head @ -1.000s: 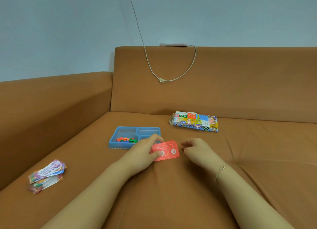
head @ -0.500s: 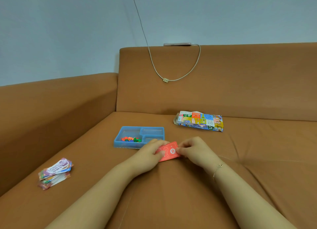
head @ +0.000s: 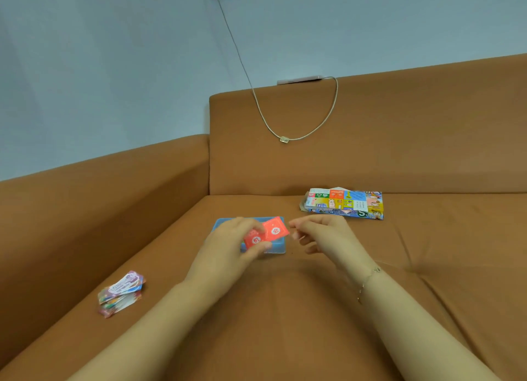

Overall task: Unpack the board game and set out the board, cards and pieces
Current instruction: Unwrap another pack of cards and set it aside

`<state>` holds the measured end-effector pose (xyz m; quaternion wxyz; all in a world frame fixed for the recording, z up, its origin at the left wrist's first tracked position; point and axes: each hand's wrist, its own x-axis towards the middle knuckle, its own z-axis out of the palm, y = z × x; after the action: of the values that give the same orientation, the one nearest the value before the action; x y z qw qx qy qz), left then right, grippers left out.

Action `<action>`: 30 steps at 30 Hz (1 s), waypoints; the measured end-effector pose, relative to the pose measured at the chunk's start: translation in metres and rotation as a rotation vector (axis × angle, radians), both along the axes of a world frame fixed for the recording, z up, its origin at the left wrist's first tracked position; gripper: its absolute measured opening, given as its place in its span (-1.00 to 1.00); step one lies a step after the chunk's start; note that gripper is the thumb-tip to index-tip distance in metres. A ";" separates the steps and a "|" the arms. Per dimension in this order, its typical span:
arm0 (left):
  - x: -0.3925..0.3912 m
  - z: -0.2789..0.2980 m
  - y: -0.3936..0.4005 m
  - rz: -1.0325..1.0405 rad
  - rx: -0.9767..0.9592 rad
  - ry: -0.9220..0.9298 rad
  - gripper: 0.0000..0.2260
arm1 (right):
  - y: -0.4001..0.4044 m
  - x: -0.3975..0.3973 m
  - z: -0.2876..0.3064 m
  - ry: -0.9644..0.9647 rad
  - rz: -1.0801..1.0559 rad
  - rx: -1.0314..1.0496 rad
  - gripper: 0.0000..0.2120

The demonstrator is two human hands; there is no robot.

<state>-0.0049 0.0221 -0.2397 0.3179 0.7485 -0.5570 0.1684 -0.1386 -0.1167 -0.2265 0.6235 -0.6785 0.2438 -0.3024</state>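
My left hand [head: 231,245] grips a small stack of red cards [head: 266,235], lifted above the blue plastic tray [head: 278,248], which is mostly hidden behind the hand and cards. My right hand [head: 322,235] hovers just right of the cards with fingers loosely curled, holding nothing. A colourful game box [head: 343,202] lies on the sofa seat behind my right hand. A pile of colourful cards [head: 121,292] sits on the seat at the left.
The brown sofa [head: 427,152] has an armrest at the left and a backrest behind. A phone [head: 299,80] on the backrest has a cable [head: 285,138] hanging down to the wall.
My left hand lifted the red cards off the seat, now over the blue tray. My right hand let go of the cards and drew slightly right. The view tilted upward.
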 end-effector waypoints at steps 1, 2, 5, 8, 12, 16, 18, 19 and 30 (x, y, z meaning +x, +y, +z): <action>0.006 0.008 0.005 0.043 0.005 0.007 -0.84 | 0.002 0.002 0.001 -0.003 -0.025 -0.044 -0.81; 0.015 0.017 0.015 0.104 0.026 0.019 -0.84 | 0.008 0.006 -0.001 0.007 -0.034 -0.102 -0.81; 0.044 0.036 0.037 0.317 0.129 0.036 -0.81 | 0.023 0.014 -0.009 0.070 -0.018 -0.318 -0.80; 0.073 0.037 0.057 0.464 0.234 0.023 -0.77 | 0.035 0.019 -0.016 0.115 0.041 -0.458 -0.79; 0.100 0.028 0.076 0.632 0.362 0.060 -0.74 | 0.040 0.022 -0.024 0.177 0.099 -0.540 -0.80; 0.113 0.019 0.079 0.751 0.461 0.055 -0.69 | 0.035 0.023 -0.026 0.185 0.093 -0.550 -0.80; 0.117 0.012 0.077 0.764 0.490 0.082 -0.71 | 0.033 0.023 -0.025 0.182 0.092 -0.555 -0.80; 0.119 0.009 0.077 0.765 0.500 0.098 -0.71 | 0.033 0.022 -0.025 0.183 0.094 -0.561 -0.80; 0.102 0.024 0.043 0.639 0.314 0.026 -0.76 | 0.018 0.015 -0.023 0.115 0.000 -0.497 -0.78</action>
<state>0.0968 0.0656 -0.2154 0.1373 0.9267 -0.3100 0.1620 -0.1231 -0.0985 -0.2497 0.4227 -0.8270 0.1971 -0.3138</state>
